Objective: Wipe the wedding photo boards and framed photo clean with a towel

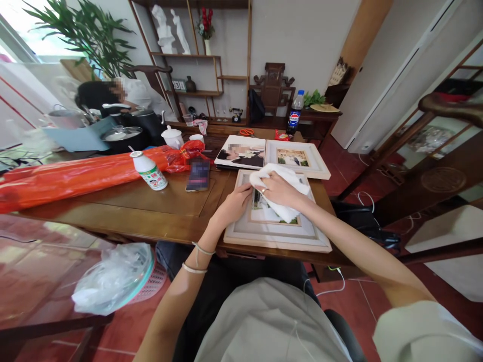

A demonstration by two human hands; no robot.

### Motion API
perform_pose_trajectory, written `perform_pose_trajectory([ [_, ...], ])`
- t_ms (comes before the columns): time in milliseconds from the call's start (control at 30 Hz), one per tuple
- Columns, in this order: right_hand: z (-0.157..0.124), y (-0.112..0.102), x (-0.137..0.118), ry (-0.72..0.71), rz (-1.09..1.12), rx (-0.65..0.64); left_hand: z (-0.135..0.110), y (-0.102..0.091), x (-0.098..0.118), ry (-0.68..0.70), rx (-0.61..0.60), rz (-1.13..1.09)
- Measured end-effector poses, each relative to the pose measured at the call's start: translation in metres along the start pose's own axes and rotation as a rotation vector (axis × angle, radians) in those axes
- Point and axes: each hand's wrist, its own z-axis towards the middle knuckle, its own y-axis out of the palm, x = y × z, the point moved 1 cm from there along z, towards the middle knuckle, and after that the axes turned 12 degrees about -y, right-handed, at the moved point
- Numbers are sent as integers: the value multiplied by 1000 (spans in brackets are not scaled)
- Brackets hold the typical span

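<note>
While clutching one white cloth (pixel 286 211) in the right hand (pixel 277 189), pressing on the near one of two pale frames (pixel 277 240), at the wooden counter (pixel 177 201)'s near right corner. Resting the left hand (pixel 237 202), with straight fingers, across that frame's left edge. Counting one phone (pixel 198 176), one Pepsi bottle (pixel 295 111) by the far edge, and one white bottle (pixel 151 173) with tiny, unreadable words. Sitting over red floor tiles (pixel 356 306).

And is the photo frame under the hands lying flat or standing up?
Flat: the photo frame lies face up on the table, the right hand holding a white cloth over it.
</note>
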Motion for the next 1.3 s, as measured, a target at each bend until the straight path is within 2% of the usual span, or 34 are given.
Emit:
perform_pose_trajectory([
  [167,53,-2,-7,-58,66,-21,0,-1,2,-41,-4,-6],
  [300,61,-3,1,-75,74,-48,0,0,1,-55,0,-26],
  [467,24,-6,13,-60,20,-108,0,1,-1,-37,3,-9],
  [633,-27,-16,25,59,-95,-178,-1,3,-3,-21,15,16],
  [767,-58,-33,36,153,-185,-207,-1,3,-2,-18,8,23],
  [833,-71,-45,42,208,-276,-162,-1,2,-2,-27,5,24],
  [900,-81,-57,49,239,-423,-36,-1,2,-2,-39,1,26],
  [967,-87,-62,55,193,-549,111,-2,3,-1,-42,0,27],
  [1000,-89,-61,58,151,-579,157,-2,3,-1,-39,1,27],
  [1067,-88,-51,61,65,-558,157,-2,2,-1,-36,5,25],
  [1200,-77,-15,57,30,-337,-11,-2,2,-1,-47,6,26],
  [1300,-72,1,39,3,-273,-54,-2,2,-1,-53,5,29],
])
